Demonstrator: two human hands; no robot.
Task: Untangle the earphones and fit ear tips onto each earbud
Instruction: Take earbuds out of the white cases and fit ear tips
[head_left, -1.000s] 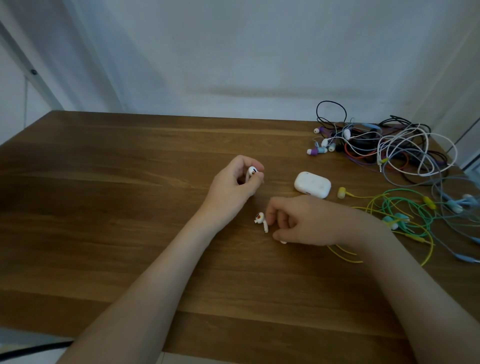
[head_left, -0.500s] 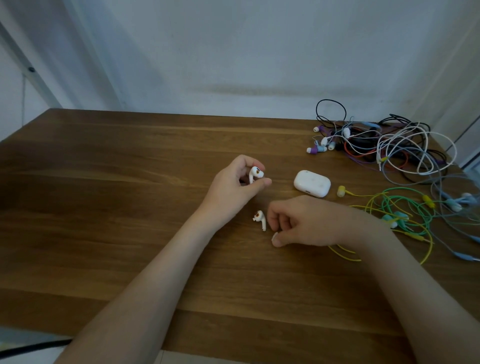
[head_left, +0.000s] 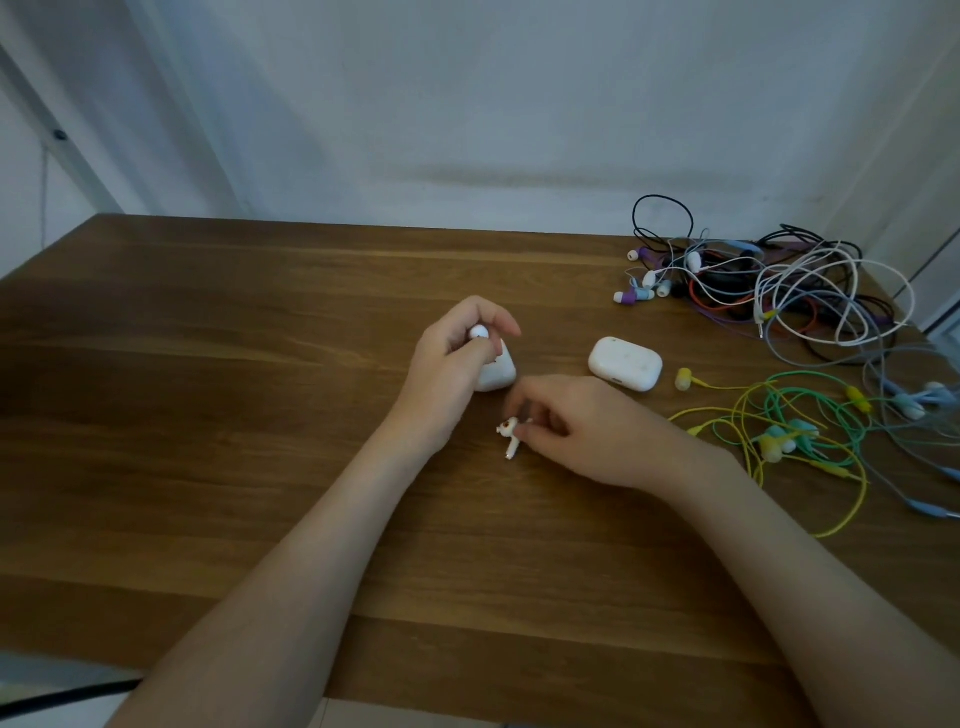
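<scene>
Fingers (head_left: 496, 321) of left hand (head_left: 441, 379) pinch a white earbud (head_left: 478, 332); right hand (head_left: 587, 436) fingers curled, pinching second earbud (head_left: 510, 432) on table (head_left: 208, 415). Case (head_left: 625, 362) sits nearby.

I read the table (head_left: 208, 415) as brown wood, grain showing, with a low satin sheen out toward nine o'clock. The charging case (head_left: 625, 362), just past centre toward three o'clock, looks like smooth white plastic, faintly glossy. The upper earbud (head_left: 478, 332) and lower earbud (head_left: 511, 434) at centre: glossy white plastic too. The cable tangle (head_left: 831, 291) at two o'clock looks rubbery and coated. The wall (head_left: 467, 104) at twelve is matt.
</scene>
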